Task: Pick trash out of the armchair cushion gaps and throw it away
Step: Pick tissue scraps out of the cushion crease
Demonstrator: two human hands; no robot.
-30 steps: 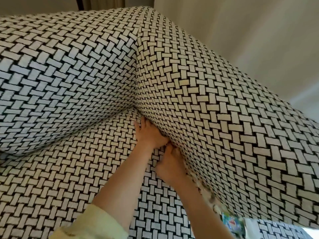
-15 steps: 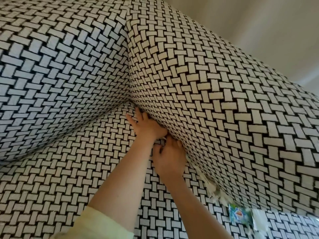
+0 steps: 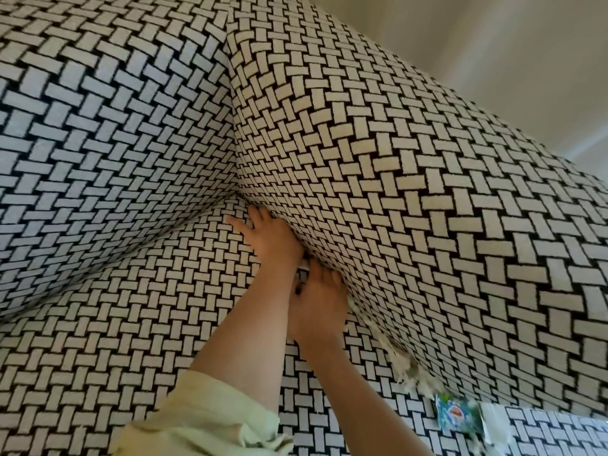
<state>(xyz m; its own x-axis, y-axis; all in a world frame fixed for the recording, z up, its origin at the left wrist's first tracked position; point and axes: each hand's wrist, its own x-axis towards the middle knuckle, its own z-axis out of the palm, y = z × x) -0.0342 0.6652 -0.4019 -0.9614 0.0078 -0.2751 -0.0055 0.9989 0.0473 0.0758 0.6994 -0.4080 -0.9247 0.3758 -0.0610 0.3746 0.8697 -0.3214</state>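
Woven armchair (image 3: pixel 427 192) gap (image 3: pixel 367 325) | left hand (image 3: pixel 273 240) spread, pressing seat (image 3: pixel 148 324) just beyond right hand (image 3: pixel 316 301) | right fingers (image 3: pixel 335 278) buried in gap, hold unclear | shreds (image 3: pixel 406 370) and wrapper (image 3: pixel 455 411) wedged behind right hand | pry wide, rake backward

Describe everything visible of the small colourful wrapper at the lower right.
The wrapper is small and glossy-looking, blue and green with a red and white print too blurred to read. It lies on the seat cushion, upper edge at the gap under the armrest. A white paper scrap touches its right side.
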